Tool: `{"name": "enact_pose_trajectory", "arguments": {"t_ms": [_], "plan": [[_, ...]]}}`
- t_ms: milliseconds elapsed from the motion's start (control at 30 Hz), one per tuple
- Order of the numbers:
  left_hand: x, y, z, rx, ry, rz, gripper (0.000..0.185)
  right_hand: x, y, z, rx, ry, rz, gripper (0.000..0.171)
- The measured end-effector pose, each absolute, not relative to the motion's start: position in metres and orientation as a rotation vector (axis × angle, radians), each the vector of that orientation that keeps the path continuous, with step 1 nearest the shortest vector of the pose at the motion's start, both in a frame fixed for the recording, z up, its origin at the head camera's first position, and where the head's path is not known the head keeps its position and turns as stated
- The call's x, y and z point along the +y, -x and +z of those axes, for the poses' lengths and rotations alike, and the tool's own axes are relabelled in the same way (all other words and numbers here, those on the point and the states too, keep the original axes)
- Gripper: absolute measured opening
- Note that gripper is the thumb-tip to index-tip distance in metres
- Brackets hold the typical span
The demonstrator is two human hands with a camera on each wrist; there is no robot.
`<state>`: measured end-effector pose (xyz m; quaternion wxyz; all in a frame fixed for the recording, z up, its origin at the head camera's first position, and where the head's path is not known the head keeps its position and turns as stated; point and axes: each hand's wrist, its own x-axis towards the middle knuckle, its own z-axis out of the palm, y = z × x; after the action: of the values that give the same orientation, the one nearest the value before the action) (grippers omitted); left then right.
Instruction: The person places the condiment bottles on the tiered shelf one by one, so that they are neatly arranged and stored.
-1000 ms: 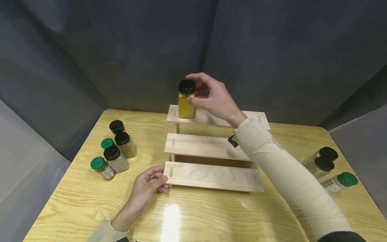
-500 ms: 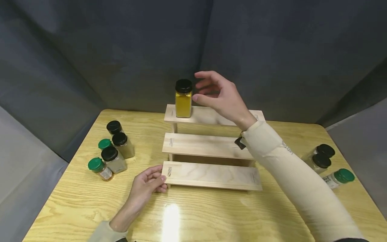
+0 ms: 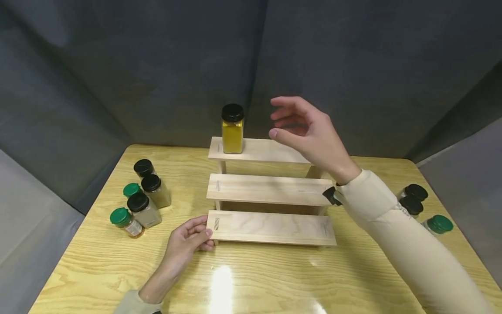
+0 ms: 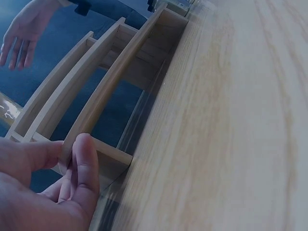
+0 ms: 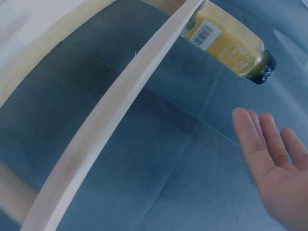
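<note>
The table point(image 3: 274, 279) at the bottom of the frame is yellowish wood with bold grain and a glossy coat that throws a bright glare. The three-step rack point(image 3: 270, 226) at centre is pale, unfinished-looking wood, matt and smooth, with faint grain. The yellow jar point(image 3: 232, 129) on the top step looks like clear glass with a smooth black cap; the right wrist view shows a paper label with a barcode. The jars point(image 3: 143, 205) at left carry black and green plastic-looking caps. The backdrop point(image 3: 117, 65) is matt grey-blue cloth. The sleeve point(image 3: 412, 253) at lower right is beige knit fabric.
</note>
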<state>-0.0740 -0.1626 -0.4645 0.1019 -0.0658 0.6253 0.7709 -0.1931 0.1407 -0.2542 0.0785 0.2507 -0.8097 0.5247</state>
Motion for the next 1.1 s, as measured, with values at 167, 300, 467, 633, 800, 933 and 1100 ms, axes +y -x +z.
{"name": "enact_pose_trajectory", "arguments": {"t_ms": [167,300,467,633,800,933,1100], "plan": [[-0.164,0.074,-0.463,1.837,0.183,2.282,0.052,0.154,0.175,-0.251,-2.410,-0.745,1.555,0.053],[-0.165,0.074,-0.463,1.832,0.177,2.285,0.052,0.168,0.162,-0.250,-2.388,-0.738,1.541,0.053],[-0.167,0.074,-0.463,1.824,0.162,2.284,0.053,0.187,0.149,-0.247,-2.388,-0.722,1.493,0.055],[-0.170,0.074,-0.463,1.839,0.142,2.280,0.052,0.204,0.140,-0.242,-2.350,-0.702,1.517,0.055],[-0.172,0.074,-0.465,1.840,0.135,2.271,0.052,0.219,0.132,-0.241,-2.301,-0.683,1.592,0.056],[-0.172,0.074,-0.465,1.838,0.140,2.264,0.051,0.233,0.126,-0.242,-2.291,-0.658,1.601,0.058],[-0.172,0.074,-0.465,1.840,0.145,2.261,0.052,0.250,0.120,-0.246,-2.317,-0.615,1.516,0.058]]}}
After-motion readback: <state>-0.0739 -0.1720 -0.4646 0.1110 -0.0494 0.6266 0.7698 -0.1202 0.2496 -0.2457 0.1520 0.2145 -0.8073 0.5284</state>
